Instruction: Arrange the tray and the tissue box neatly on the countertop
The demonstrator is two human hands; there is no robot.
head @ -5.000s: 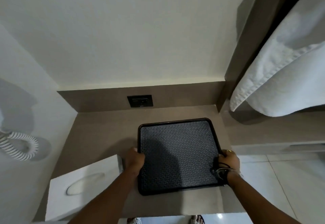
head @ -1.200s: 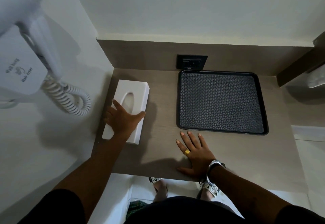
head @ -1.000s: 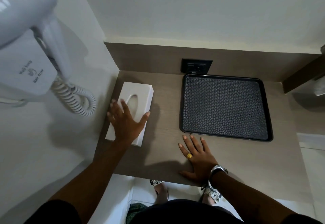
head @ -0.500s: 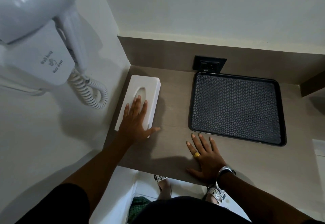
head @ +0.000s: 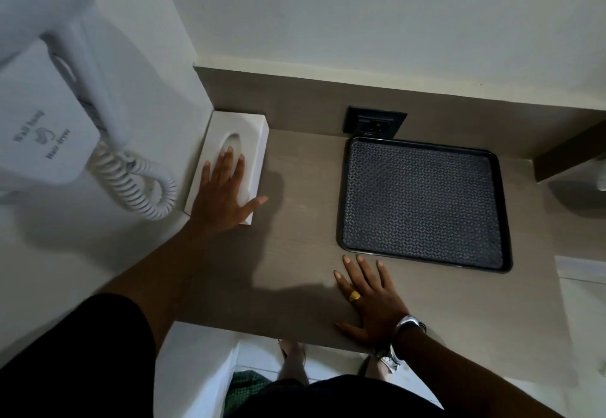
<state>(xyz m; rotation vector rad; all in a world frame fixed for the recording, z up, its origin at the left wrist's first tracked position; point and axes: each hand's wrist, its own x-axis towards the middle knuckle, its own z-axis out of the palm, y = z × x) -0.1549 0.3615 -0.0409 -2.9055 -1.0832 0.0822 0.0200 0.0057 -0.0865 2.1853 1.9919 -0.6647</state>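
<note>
A white tissue box (head: pixel 244 132) lies in the back left corner of the countertop (head: pixel 295 253), its long side against the left wall. My left hand (head: pixel 224 193) rests flat on the box's near half, fingers spread, thumb off the right edge. A dark patterned tray (head: pixel 423 201) lies flat at the back right, just below the wall socket. My right hand (head: pixel 370 296) lies palm down on the counter, fingertips just short of the tray's front edge, holding nothing.
A white wall-mounted hair dryer (head: pixel 49 89) with a coiled cord (head: pixel 131 181) hangs on the left wall, close above the box. A black socket (head: pixel 375 124) sits in the backsplash. A brown panel (head: pixel 570 152) bounds the counter at the right.
My left hand has slid the tissue box back along the left wall into the corner. The tray, pushed back earlier, has stayed put. My right hand has stayed flat on the counter.
</note>
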